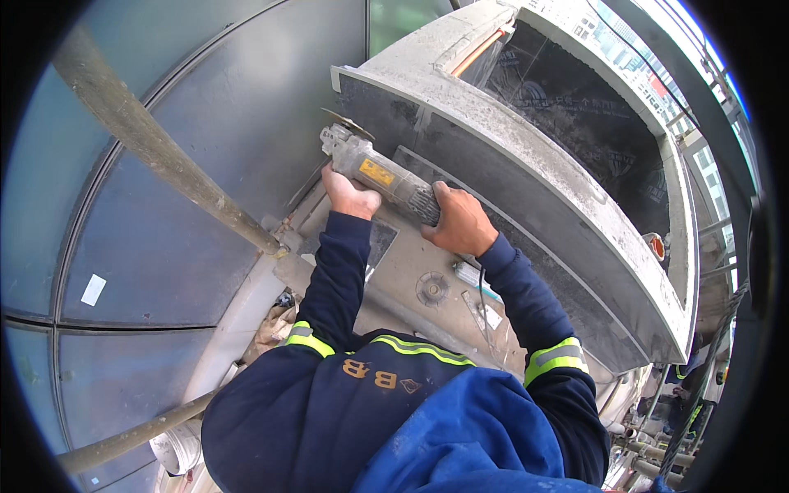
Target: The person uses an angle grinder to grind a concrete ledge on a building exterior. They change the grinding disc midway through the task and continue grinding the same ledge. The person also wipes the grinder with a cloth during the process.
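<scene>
Both my hands hold a dusty grey angle grinder (386, 177) with a yellow label on its body. My left hand (348, 195) is closed under the front part, near the gear head. Around the rear end of the body, my right hand (462, 220) is wrapped, thumb on top. The grinder's thin disc (347, 124) sits at the far end, close to the grey side panel (382, 103) of a box-like structure; whether they touch I cannot tell. A dark power cord (482, 300) runs down below my right hand.
Blue-grey wall panels (164, 246) stand on the left, crossed by a scaffold pole (156, 148). The structure's pale rim (526, 160) surrounds a dark recess (575, 123). Below lie a round floor drain (432, 289) and a blue-white tube (477, 279). A wire rope (707, 361) hangs right.
</scene>
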